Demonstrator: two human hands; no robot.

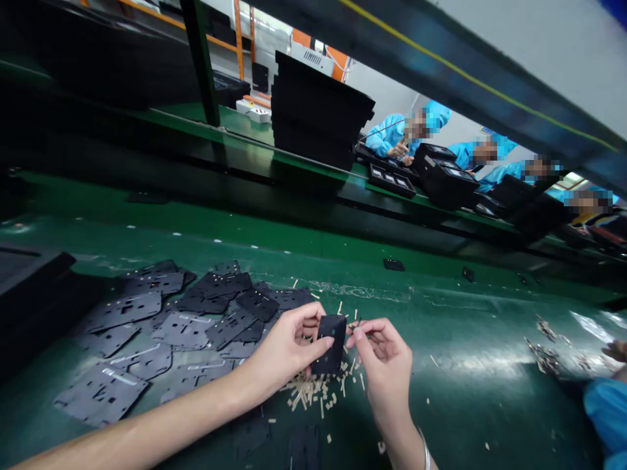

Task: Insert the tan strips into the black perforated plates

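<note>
My left hand grips a small flat black plate by its left side, thumb across its face. Close to the plate's right edge, my right hand pinches a thin dark piece, too small to name. Small pale beige strips lie scattered on the green table under the plate. Left of my hands spreads a loose pile of flat black plates with cut-outs, some bearing silvery strips.
A dark box-like shape stands at the far left. Across the raised shelf are a tall black tray stack and several co-workers in blue. At right lie small metallic parts near another person's blue sleeve.
</note>
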